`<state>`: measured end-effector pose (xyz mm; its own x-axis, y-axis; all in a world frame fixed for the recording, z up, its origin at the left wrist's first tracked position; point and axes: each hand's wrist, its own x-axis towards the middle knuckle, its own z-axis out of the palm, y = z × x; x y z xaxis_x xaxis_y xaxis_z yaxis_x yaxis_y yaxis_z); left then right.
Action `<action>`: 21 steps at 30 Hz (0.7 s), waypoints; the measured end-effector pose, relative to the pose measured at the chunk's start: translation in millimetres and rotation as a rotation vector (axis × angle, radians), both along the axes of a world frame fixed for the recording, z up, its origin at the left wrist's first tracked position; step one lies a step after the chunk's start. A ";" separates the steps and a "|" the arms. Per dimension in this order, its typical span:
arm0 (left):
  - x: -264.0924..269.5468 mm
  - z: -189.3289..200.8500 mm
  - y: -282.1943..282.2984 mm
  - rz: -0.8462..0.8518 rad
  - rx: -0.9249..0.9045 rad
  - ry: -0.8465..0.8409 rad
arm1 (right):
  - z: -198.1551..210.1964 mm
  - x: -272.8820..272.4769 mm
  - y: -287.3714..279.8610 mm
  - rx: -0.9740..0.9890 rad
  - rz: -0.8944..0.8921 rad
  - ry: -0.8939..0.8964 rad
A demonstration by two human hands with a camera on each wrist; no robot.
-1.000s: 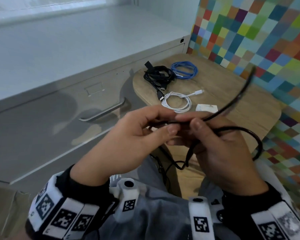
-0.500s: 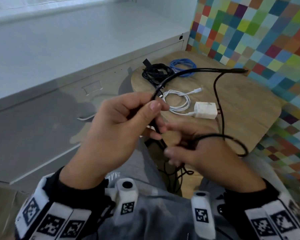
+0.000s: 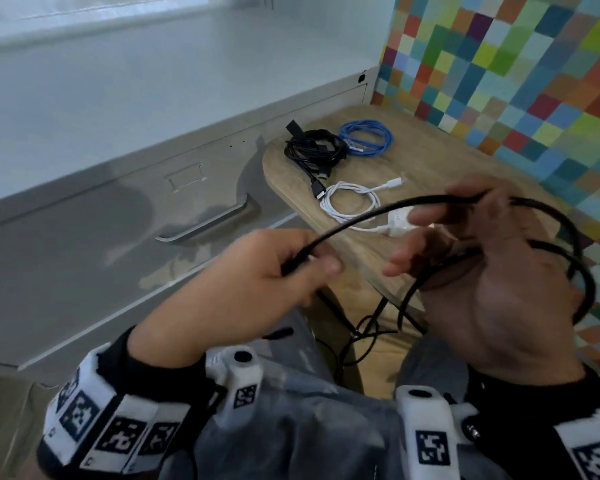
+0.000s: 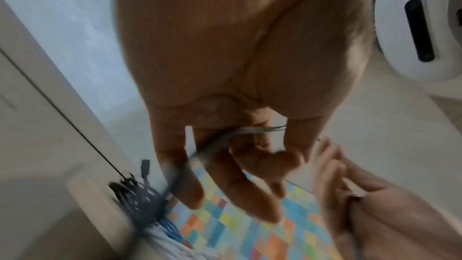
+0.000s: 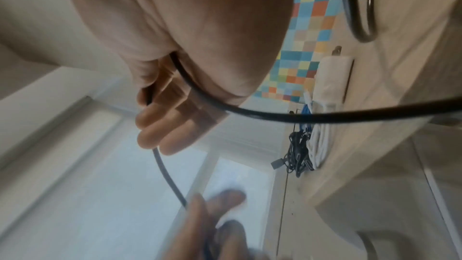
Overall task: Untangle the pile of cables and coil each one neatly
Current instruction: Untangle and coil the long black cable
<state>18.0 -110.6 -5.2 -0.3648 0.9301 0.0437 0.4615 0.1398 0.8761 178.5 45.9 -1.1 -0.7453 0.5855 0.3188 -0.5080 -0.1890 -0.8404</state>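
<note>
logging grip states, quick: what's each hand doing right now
Left hand: fingers curled round the thick black cable, gripping it.
Right hand: holds loops of the same black cable, fingers partly spread.

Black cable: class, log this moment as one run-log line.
left hand: pinches black cable | right hand: holds its loops | blue cable, white cable: coiled

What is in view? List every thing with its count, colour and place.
thick black cable: one, black, held between both hands above the lap
coiled blue cable: one, blue, far end of the table
bundled black cable: one, black, left of the blue coil
coiled white cable: one, white, mid table
white charger block: one, white, behind the held cable
rounded wooden table: one, light wood
grey drawer cabinet: one, left
left hand: grips cable
right hand: holds loops
</note>
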 end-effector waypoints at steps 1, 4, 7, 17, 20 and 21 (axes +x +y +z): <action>-7.6 0.0 -3.1 0.061 0.025 0.036 | 0.5 1.6 4.0 0.002 -0.022 -0.015; -29.3 4.7 -12.9 0.287 0.269 -0.112 | -3.1 3.9 10.8 0.065 -0.043 -0.135; -45.2 15.1 -19.9 0.557 0.527 -0.349 | -9.8 2.6 3.0 0.155 0.035 -0.279; -36.5 15.5 -29.4 0.201 0.382 -0.145 | -4.9 -10.4 -25.2 0.525 -0.065 -0.530; -14.7 11.5 -14.3 -0.047 0.177 -0.139 | -3.8 -12.1 -26.1 0.383 -0.074 -0.425; -7.2 8.0 -9.9 -0.107 0.114 -0.118 | -2.8 -12.1 -26.6 0.330 -0.055 -0.371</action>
